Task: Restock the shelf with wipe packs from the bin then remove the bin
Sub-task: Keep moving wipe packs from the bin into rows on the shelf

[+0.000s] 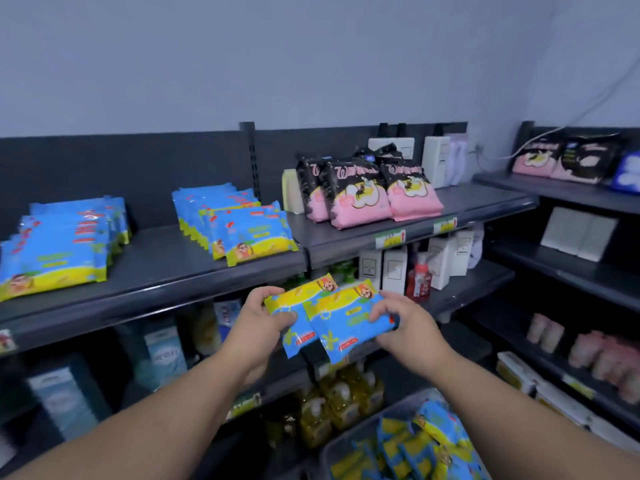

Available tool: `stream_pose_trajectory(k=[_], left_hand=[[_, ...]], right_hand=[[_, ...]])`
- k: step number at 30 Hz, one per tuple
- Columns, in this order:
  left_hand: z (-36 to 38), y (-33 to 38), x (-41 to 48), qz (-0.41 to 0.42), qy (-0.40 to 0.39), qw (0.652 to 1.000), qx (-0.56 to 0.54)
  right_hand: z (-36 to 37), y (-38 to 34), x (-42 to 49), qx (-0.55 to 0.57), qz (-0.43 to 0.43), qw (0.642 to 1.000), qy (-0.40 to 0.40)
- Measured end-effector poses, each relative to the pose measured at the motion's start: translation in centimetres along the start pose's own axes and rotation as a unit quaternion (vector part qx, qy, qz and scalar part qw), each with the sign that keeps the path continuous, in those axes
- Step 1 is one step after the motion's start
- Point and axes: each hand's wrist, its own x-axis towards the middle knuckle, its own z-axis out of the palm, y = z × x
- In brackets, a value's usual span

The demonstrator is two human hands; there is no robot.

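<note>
Fingers (268, 292) curled, the left hand (258, 320) and right hand (407, 329) grip two wipe packs (332, 318) below the shelf (166, 268) — pink bags (360, 202) beyond.

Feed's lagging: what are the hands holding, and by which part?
Left hand grips the left wipe pack by its left end; right hand grips the right wipe pack by its right end.

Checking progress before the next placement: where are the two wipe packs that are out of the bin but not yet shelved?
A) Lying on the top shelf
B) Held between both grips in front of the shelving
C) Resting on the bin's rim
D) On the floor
B: the left grip and right grip each pinch one end of the overlapping wipe packs, in the air above the bin.
</note>
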Motion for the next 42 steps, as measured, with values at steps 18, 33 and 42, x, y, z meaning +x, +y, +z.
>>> stream_pose_trajectory(k=[18, 33, 42], left_hand=[[-29.4, 8.2, -6.0, -0.021, 0.035, 0.994, -0.101], [-34.0, 12.9, -4.9, 0.076, 0.092, 0.985, -0.126], [-29.8, 13.9, -3.2, 0.141, 0.085, 0.981, -0.099]], right_hand=[[22.1, -22.7, 2.8, 0.241, 0.086, 0.962, -0.091], [24.8, -30.7, 6.5, 0.461, 0.181, 0.860, -0.123], [24.0, -31.4, 8.8, 0.336, 0.096, 0.898, -0.268]])
